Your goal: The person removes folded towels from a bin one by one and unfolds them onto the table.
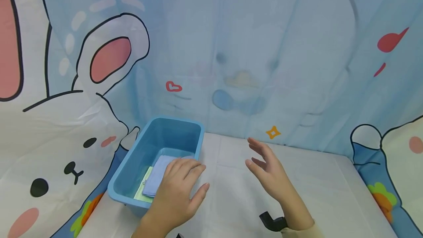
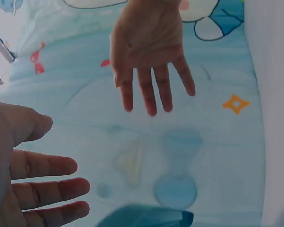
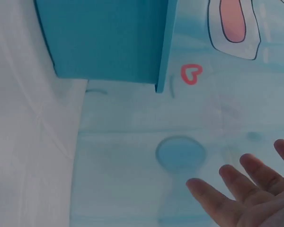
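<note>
At far left we saw a cartoon rabbit backdrop (image 1: 66,120). A blue bin (image 1: 132,172) sat on the white counter (image 1: 314,179), holding a folded blue cloth (image 1: 158,179) over a green one (image 1: 143,190). Our left hand (image 1: 180,190) hovered at its near rim, grip slack and empty. Our right hand (image 1: 269,173) hung beside, fingers spread, holding nothing.

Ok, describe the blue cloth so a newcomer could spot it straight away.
Start at the blue plastic tub on the left of the white table, below the cartoon rabbit curtain. Inside, under the fingers of the left hand, lies the folded blue cloth. It is a paler, purplish blue and lies on a light green cloth.
</note>
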The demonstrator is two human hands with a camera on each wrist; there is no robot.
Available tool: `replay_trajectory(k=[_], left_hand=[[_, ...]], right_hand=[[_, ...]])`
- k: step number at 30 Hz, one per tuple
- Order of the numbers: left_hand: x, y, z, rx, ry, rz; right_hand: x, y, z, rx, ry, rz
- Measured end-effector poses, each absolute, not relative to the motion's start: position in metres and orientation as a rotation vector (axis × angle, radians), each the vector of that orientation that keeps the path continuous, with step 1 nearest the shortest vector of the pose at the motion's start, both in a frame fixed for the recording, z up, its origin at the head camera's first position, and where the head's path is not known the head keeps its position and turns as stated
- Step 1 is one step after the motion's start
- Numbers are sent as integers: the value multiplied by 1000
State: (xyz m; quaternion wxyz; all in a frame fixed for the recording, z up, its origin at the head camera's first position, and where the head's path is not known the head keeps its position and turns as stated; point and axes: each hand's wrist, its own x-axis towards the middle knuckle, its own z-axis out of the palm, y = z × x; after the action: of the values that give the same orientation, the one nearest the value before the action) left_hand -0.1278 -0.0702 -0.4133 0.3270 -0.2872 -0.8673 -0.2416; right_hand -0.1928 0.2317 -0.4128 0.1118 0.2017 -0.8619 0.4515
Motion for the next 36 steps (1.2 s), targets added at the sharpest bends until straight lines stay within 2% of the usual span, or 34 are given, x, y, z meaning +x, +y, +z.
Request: replay_trajectory(k=[10, 19, 27, 36], left_hand=[[-135, -122, -422, -608, -2274, -558], [-127, -168, -438, -539, -2361, -487], [-116, -190, -453, -531, -2386, -444], [-105, -212, -469, -551, -2381, -429]], right_hand=[[-211, 220, -398, 792, -2418, 1514], [-230, 202, -383, 885, -2368, 1662], [-249, 179, -373, 1031, -2300, 1812], [-268, 156, -361, 1080, -2317, 1877]])
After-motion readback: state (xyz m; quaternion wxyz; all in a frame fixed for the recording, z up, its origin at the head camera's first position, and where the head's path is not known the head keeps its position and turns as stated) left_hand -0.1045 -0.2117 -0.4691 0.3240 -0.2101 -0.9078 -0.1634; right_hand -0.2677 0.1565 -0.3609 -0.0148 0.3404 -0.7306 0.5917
